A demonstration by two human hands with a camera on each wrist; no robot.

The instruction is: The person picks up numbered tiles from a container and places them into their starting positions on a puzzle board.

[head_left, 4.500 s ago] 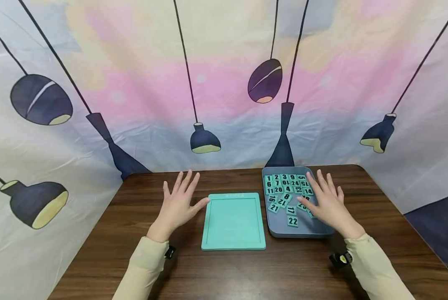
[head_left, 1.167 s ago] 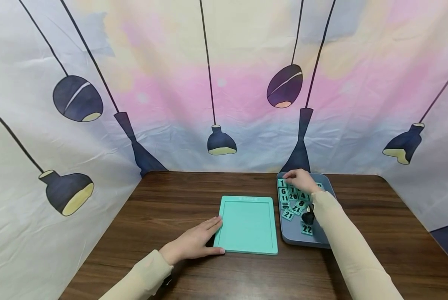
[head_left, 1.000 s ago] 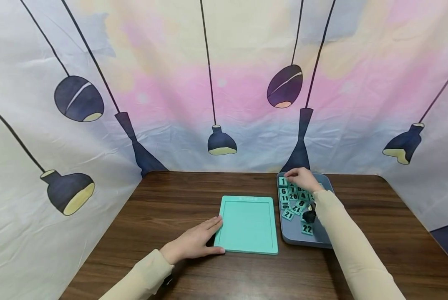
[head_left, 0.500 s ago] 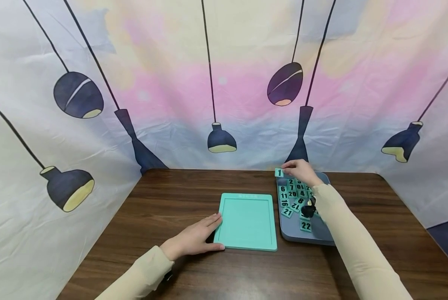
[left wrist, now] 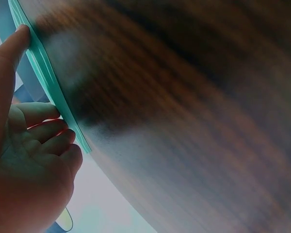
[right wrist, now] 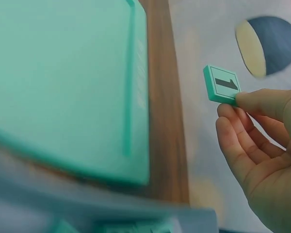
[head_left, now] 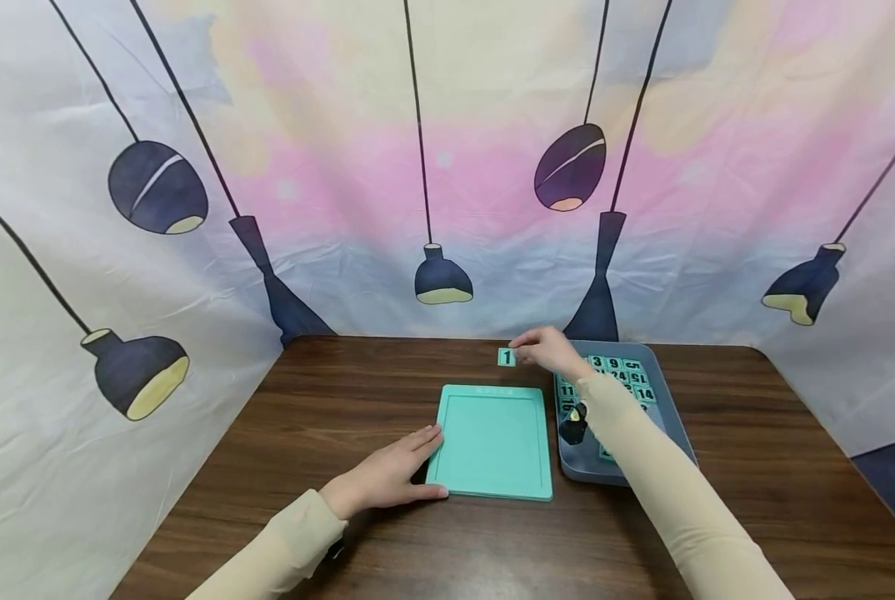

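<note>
My right hand (head_left: 551,350) pinches a small turquoise number tile (head_left: 507,357) marked 1 between thumb and fingertips. The tile is held up beyond the far edge of a flat turquoise square board (head_left: 495,442) with a raised rim. In the right wrist view the tile (right wrist: 223,84) shows its thick edge, and the hand (right wrist: 269,150) grips it by one corner. Fairly straight fingers of my left hand (head_left: 383,477) rest against the board's left edge, the thumb at its near left corner. In the left wrist view this hand (left wrist: 34,141) touches the board's edge (left wrist: 51,80).
Right of the board stands a grey-blue tray (head_left: 676,408) with several turquoise number tiles (head_left: 614,363); my right forearm hides part of it. Both rest on a brown wooden table (head_left: 327,400). Behind it hangs a cloth backdrop (head_left: 305,150) printed with lamps.
The right hand took the 1 tile from the tray's far left corner, lifted it and carried it left past the board's far edge. Earlier, the left hand came down onto the board's left edge.
</note>
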